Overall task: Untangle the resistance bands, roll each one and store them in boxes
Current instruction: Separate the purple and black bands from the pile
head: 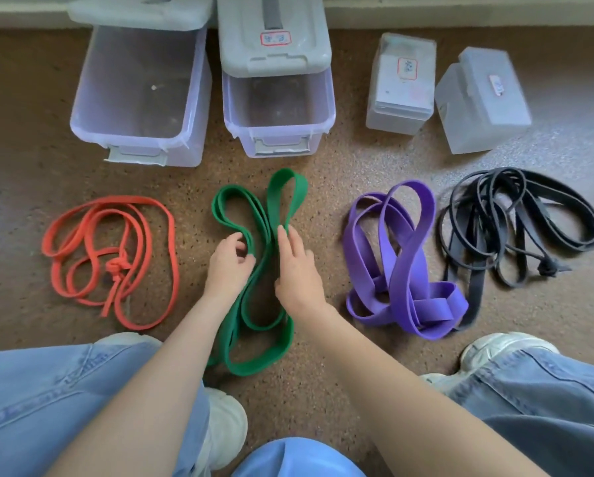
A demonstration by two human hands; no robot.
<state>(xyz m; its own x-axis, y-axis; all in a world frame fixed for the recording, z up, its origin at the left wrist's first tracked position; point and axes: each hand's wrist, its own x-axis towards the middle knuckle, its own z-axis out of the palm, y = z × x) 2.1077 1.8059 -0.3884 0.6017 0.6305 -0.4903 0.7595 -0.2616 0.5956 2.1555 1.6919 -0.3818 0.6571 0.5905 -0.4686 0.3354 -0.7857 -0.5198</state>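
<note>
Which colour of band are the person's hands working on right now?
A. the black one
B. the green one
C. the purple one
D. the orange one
B: both the left hand and the right hand are on the green band, lying in the middle of the floor; the other bands lie untouched to either side.

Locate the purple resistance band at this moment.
In the head view, the purple band lies tangled on the floor right of centre, between the green band and the black band, untouched.
</note>
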